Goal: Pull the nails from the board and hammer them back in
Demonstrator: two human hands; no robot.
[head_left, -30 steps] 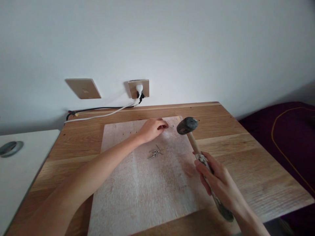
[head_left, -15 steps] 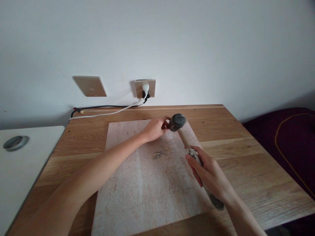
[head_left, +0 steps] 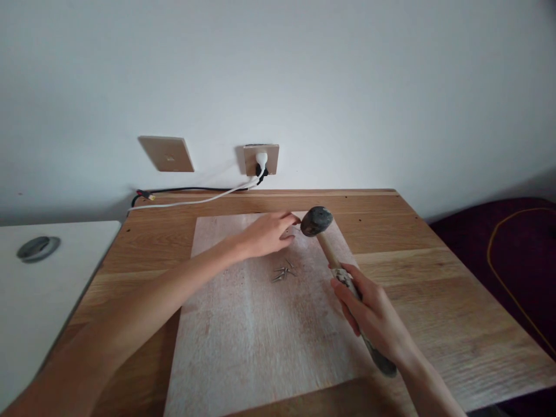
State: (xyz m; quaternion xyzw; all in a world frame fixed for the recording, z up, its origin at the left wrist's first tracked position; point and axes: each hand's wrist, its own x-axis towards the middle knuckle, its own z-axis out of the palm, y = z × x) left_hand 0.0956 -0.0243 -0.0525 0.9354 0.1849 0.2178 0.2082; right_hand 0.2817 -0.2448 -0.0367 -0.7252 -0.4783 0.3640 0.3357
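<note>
My right hand [head_left: 369, 310] is wrapped round the handle of a rubber mallet [head_left: 329, 250], whose dark head is raised over the far right part of a pale wooden board [head_left: 260, 341]. Just left of that head, my left hand [head_left: 271, 234] reaches over the board with thumb and fingers apart. Something thin, perhaps a nail, shows faintly by its fingertips, too small to make out clearly. Several loose nails [head_left: 284, 271] lie in a small pile on the board, nearer to me than the left hand.
The board lies on a wooden table [head_left: 403, 284] against a wall. A white cable [head_left: 195, 201] and a black cable run along the back to a wall socket [head_left: 271, 159]. A white surface [head_left: 65, 301] adjoins at left; dark purple fabric [head_left: 460, 231] is at right.
My left hand's fingers have spread from a pinch and drawn slightly left. The mallet stays raised in my right hand, nearly unmoved. The whole view has shifted a little.
</note>
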